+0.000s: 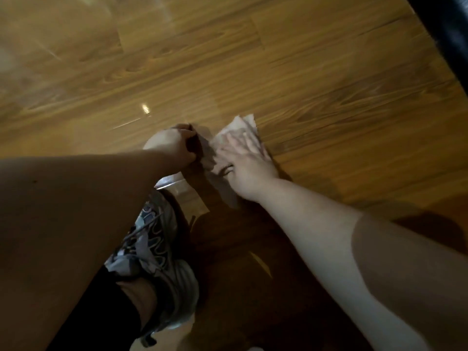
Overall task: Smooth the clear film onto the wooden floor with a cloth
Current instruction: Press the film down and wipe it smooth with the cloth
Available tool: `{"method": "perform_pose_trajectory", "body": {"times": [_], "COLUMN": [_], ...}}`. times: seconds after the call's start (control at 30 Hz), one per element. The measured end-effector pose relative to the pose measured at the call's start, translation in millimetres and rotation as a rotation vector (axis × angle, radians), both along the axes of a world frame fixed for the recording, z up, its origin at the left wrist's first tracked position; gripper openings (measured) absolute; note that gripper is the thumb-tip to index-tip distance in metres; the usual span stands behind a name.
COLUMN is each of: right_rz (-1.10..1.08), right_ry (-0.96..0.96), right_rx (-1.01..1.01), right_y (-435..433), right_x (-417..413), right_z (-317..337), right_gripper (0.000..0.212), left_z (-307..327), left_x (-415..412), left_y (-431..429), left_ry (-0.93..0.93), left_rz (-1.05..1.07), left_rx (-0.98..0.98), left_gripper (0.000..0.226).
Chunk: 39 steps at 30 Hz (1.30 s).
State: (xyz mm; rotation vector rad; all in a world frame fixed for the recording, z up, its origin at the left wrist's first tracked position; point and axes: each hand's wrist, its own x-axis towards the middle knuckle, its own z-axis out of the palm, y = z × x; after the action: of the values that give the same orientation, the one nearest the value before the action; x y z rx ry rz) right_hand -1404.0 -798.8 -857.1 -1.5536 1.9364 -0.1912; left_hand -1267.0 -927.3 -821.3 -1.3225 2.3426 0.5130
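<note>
A pale cloth (243,125) lies flat on the wooden floor (316,79). My right hand (243,155) presses down on it with straight, spread fingers. Just left of it, my left hand (172,145) has its fingers curled, and seems to pinch the edge of the clear film (182,188), which shows as a glossy strip running back toward my shoe. Glare on the boards at the left marks more of the film. The exact edge of the film under the hands is hard to make out.
My grey and black sneaker (157,239) rests on the floor close below the hands, with my leg at the lower left. A dark piece of furniture (445,29) runs along the upper right corner. Bare boards stretch ahead and to the right.
</note>
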Motion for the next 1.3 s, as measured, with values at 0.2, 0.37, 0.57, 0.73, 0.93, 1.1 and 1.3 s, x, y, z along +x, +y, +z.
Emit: {"method": "perform_pose_trajectory", "body": {"times": [0.2, 0.37, 0.57, 0.73, 0.93, 1.1, 1.3], "right_rz": [-0.208, -0.081, -0.069, -0.115, -0.204, -0.184, -0.147], "right_ry": [0.179, 0.15, 0.143, 0.077, 0.038, 0.095, 0.162], "right_rx": [0.197, 0.494, 0.594, 0.583, 0.424, 0.15, 0.051], "right_y": [-2.3, -9.0, -5.2, -1.8, 14.2, 28.0, -7.7], "right_x": [-18.7, 4.0, 41.5, 49.7, 71.7, 90.1, 83.2], "right_z": [18.3, 36.5, 53.1, 48.3, 30.4, 7.9, -4.1], "right_gripper": [0.068, 0.068, 0.073, 0.073, 0.067, 0.059, 0.059], "left_z": [19.4, 26.1, 33.1, 40.7, 35.8, 3.8, -9.0], "left_x": [-13.8, -12.6, 5.4, 12.5, 53.4, 93.3, 144.0], "left_y": [-4.5, 4.4, -3.4, -11.5, -21.6, -46.9, -69.9], "left_ry": [0.02, -0.065, -0.095, -0.12, -0.064, -0.145, -0.06], "left_rz": [0.015, -0.097, -0.154, -0.12, -0.051, -0.023, 0.259], "left_rx": [0.171, 0.345, 0.334, 0.33, 0.21, 0.171, 0.048], "left_gripper": [0.039, 0.038, 0.036, 0.044, 0.054, 0.059, 0.085]}}
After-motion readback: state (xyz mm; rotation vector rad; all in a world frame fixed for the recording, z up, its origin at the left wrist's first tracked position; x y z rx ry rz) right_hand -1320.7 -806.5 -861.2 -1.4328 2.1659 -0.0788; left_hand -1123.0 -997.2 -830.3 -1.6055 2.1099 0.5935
